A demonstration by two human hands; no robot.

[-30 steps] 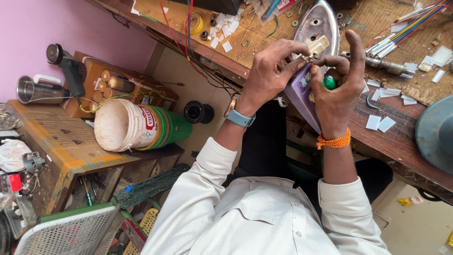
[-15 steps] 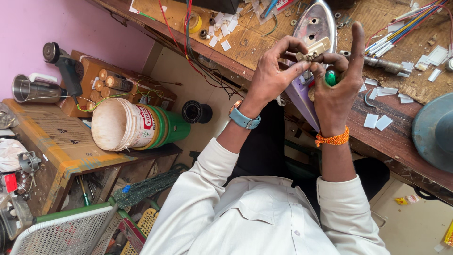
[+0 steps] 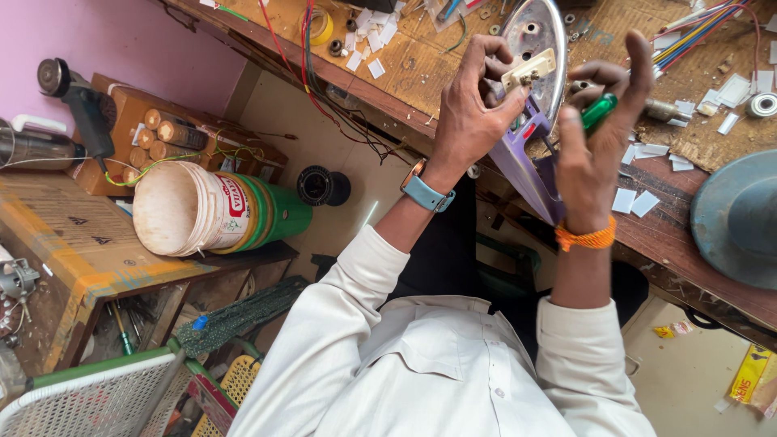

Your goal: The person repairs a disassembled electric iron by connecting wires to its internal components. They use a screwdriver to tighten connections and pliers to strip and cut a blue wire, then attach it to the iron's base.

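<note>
A clothes iron [image 3: 541, 48] with a shiny metal soleplate and purple body stands on edge at the wooden workbench's [image 3: 405, 73] front. My left hand [image 3: 473, 101] grips a cream terminal block [image 3: 528, 69] at the iron's rear. My right hand [image 3: 595, 137] holds a green-handled screwdriver [image 3: 597, 111] against the iron, index finger raised. A blue watch sits on my left wrist, an orange thread on my right.
Red and black wires [image 3: 324, 89] hang over the bench edge. White scraps, coloured wires [image 3: 696, 36] and a grey-blue disc [image 3: 740, 218] lie on the bench. A tipped white and green bucket [image 3: 214, 210], a drill [image 3: 77, 97] and a wooden side table [image 3: 73, 251] are to the left.
Both hands and the iron have shifted slightly up along the bench. My left fingers have moved onto the terminal block; the right hand still holds the screwdriver.
</note>
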